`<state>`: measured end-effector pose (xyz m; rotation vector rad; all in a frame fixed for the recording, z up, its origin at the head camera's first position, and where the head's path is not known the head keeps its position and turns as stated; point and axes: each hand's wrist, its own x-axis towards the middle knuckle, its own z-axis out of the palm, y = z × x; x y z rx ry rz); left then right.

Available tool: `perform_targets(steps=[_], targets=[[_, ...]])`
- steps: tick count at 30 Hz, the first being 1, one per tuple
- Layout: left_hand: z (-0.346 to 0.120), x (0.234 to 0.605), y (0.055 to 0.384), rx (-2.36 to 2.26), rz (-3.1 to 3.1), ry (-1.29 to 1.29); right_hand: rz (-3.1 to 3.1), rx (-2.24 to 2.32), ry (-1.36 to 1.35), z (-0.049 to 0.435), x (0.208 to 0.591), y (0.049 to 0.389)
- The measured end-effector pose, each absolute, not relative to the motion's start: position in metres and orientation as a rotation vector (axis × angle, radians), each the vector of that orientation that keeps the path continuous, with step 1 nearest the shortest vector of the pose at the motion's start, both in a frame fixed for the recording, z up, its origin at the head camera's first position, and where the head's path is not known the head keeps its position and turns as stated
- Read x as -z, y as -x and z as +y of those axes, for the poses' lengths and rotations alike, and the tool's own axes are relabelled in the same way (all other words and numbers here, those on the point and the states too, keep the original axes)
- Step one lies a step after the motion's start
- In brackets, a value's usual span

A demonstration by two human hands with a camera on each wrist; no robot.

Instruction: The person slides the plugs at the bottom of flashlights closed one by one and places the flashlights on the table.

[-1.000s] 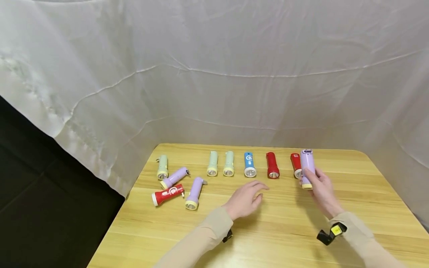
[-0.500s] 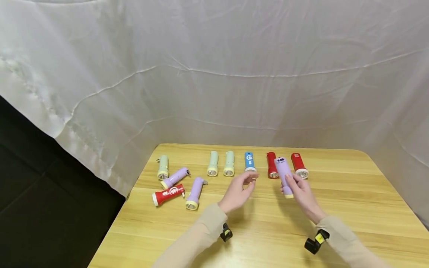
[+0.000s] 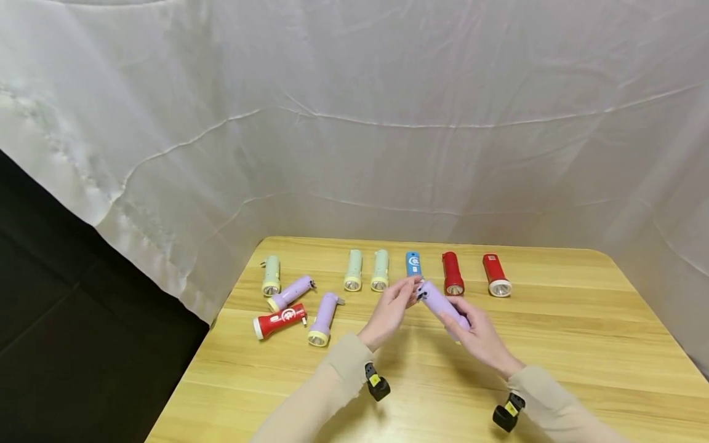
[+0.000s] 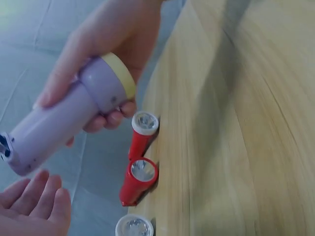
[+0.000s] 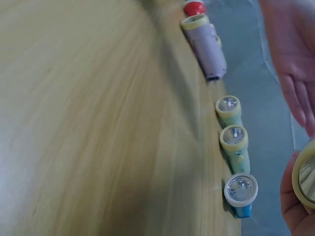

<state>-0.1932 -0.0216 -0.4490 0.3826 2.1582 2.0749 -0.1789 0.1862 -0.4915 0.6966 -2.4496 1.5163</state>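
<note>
A purple flashlight (image 3: 441, 307) with a yellow head is gripped in my right hand (image 3: 477, 335), above the table. Its tail end, with dark openings, points toward my left hand (image 3: 389, 311). In the left wrist view the left fingers (image 4: 37, 199) are extended just beneath that tail end; whether they touch it is unclear. The right wrist view shows the held flashlight's yellow rim (image 5: 300, 179) at the edge. Beyond the hands lie a blue flashlight (image 3: 413, 263), partly hidden by the left hand, and a red one (image 3: 452, 274).
To the right lies a red flashlight with a white head (image 3: 496, 277). Two green flashlights (image 3: 352, 271) lie left of the blue one. A loose group at the left has a green flashlight (image 3: 271, 275), two purple ones (image 3: 325, 320) and a red one (image 3: 281, 320). A pale curtain (image 3: 354, 154) hangs behind.
My right hand has carried the purple flashlight leftward from over the right-hand red flashlight, tilting its tail toward the left. My left hand has shifted slightly left and up, meeting its tail end.
</note>
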Motion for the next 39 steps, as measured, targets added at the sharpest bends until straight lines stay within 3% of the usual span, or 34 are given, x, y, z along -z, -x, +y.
perform_targets(steps=[17, 39], targets=[[-0.02, 0.451, 0.192, -2.247, 1.785, -0.31, -2.535, -1.235, -0.644, 0.187, 0.499, 0.18], [-0.025, 0.456, 0.196, -2.258, 1.651, -0.301, -2.539, -1.27, -0.625, 0.183, 0.506, 0.186]])
